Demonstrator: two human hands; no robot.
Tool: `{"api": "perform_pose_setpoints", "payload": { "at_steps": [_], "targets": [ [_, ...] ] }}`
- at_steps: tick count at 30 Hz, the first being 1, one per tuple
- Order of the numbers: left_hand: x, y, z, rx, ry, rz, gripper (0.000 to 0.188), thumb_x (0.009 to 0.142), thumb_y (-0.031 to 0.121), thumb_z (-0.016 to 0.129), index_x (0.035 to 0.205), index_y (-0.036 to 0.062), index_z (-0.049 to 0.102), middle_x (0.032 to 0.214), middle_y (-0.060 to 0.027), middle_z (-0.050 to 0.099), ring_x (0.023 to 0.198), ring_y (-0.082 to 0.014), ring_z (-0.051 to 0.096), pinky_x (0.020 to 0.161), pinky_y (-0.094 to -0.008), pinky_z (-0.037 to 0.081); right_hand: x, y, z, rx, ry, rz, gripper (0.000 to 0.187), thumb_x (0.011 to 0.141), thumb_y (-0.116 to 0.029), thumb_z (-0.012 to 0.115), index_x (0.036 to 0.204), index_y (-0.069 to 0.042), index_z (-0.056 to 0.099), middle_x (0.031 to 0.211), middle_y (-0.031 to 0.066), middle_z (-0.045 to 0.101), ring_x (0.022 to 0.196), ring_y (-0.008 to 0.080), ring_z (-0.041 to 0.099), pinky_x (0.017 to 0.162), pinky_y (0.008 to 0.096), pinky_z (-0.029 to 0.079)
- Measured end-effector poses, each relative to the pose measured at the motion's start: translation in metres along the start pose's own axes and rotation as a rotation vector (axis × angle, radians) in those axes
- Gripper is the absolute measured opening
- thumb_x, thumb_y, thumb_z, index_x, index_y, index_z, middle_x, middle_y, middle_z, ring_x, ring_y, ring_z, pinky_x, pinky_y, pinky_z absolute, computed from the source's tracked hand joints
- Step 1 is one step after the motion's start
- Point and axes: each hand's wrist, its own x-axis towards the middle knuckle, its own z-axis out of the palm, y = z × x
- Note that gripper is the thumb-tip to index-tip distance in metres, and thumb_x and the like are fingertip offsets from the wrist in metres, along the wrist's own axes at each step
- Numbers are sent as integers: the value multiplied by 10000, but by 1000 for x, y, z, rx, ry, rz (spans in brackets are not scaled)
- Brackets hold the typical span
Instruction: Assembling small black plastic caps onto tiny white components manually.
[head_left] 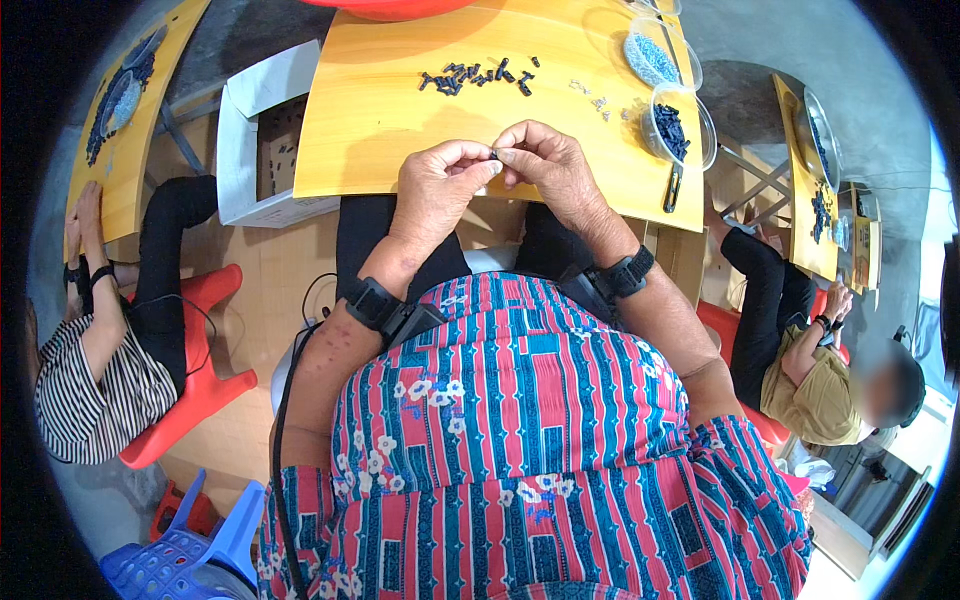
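Observation:
Both hands meet over the near edge of the yellow table point(370, 120). My left hand point(440, 185) and my right hand point(550, 170) pinch a small black piece point(494, 155) between thumbs and forefingers; its exact kind is mostly hidden by the fingertips. Beyond them lies a loose pile of small black pieces point(450, 80) on the tabletop. Right of the pile are several tiny clear pieces point(600, 103). A clear round tub point(709, 140) at the table's right side holds dark pieces point(671, 130).
Another clear tub with small blue pieces point(650, 60) stands farther back. A black-handled tool point(672, 188) lies near the right edge. A red basin point(390, 8) sits at the far edge, and a white box point(235, 150) stands left. People work at tables on both sides.

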Motion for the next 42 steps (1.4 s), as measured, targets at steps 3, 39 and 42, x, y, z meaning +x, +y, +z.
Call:
{"api": "perform_pose_setpoints", "payload": {
  "at_steps": [3, 39, 42],
  "targets": [
    [1, -1, 0, -9, 13, 17, 131, 866, 87, 703, 959, -5, 702, 813, -10, 668, 718, -51, 595, 664, -201, 515, -2, 0, 4, 103, -15, 39, 87, 960, -112, 568, 1005, -42, 592, 850, -13, 595, 682, 52, 547, 650, 210, 493],
    [-3, 12, 4, 252, 127, 228, 84, 783, 28, 715, 861, 0, 699, 723, -77, 683, 636, -105, 644, 600, -243, 519, -5, -10, 7, 98, 191, 118, 87, 823, 32, 643, 906, 36, 668, 794, 81, 673, 640, 124, 618, 624, 260, 544],
    [-3, 12, 4, 238, 125, 206, 88, 784, 28, 714, 865, -2, 699, 723, -77, 685, 640, -100, 643, 604, -242, 520, -5, -11, 7, 85, 184, 106, 99, 818, 36, 642, 912, 39, 671, 797, 84, 677, 649, 125, 628, 633, 259, 550]
  ]
}}
